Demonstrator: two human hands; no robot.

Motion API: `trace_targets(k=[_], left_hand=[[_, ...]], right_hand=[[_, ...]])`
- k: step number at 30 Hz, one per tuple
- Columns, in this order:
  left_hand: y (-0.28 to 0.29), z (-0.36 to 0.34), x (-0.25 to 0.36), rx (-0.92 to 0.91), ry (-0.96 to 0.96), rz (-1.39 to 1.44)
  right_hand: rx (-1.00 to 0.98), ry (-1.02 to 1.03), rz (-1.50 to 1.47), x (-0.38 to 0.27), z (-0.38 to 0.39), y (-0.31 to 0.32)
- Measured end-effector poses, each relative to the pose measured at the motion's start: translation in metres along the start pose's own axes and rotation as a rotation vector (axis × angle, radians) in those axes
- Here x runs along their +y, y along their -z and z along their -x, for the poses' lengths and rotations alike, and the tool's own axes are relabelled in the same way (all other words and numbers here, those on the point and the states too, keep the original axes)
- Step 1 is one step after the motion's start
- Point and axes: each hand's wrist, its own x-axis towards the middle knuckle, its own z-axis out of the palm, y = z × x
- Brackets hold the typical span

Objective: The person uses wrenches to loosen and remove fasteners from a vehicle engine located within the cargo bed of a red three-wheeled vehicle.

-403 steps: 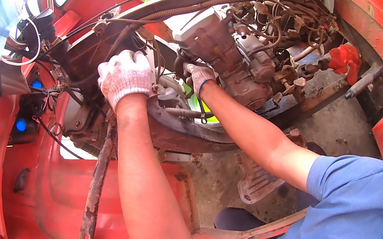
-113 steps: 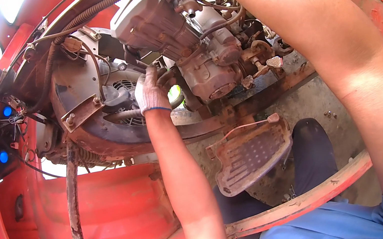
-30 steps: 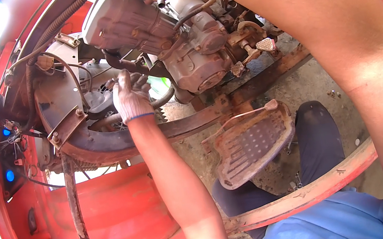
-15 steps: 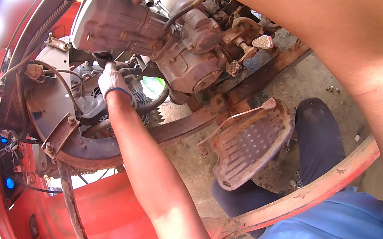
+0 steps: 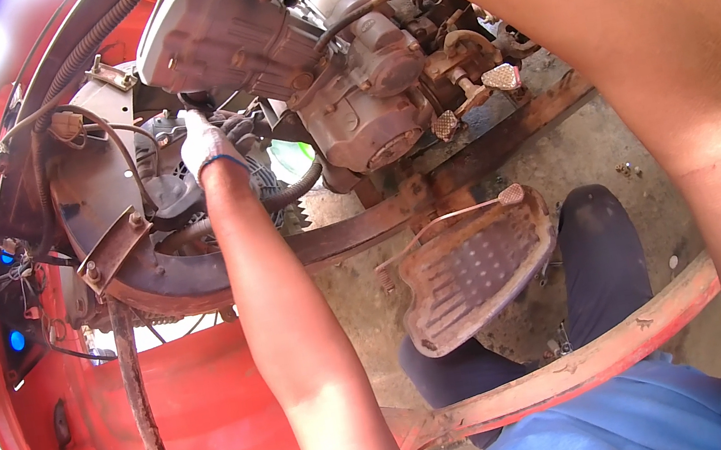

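Note:
My left hand [image 5: 208, 146], in a white knit glove with a blue cuff, reaches under the grey finned cylinder of an engine [image 5: 240, 45]. Its fingers are bent in beside a black part [image 5: 197, 103] below the cylinder; what they grip is hidden. Dark hoses and a ribbed round part [image 5: 262, 179] lie right next to the glove. My right arm [image 5: 625, 38] stretches up across the right side and leaves the picture at the top, so its hand is out of sight.
A rusty curved frame rail [image 5: 335, 241] runs below the engine. Nearer me are a rusty footrest plate [image 5: 474, 277] with a pedal lever [image 5: 510, 194] and a red curved bar [image 5: 584, 364]. Red body panels [image 5: 192, 415] and loose wiring [image 5: 25, 271] fill the left.
My left hand has turned slightly, its fingertips now a little further left beside the black part. The view has shifted slightly; the right arm stays much the same.

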Motion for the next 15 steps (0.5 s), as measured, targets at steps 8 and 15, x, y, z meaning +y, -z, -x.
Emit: trace_targets(k=[8, 15], left_hand=[[-0.005, -0.003, -0.002, 0.042, -0.119, -0.282], [-0.003, -0.019, 0.006, 0.078, 0.013, -0.228]], right_hand=[[0.001, 0.002, 0.021, 0.005, -0.001, 0.004], [-0.02, 0.007, 0.028, 0.001, -0.004, 0.006]])
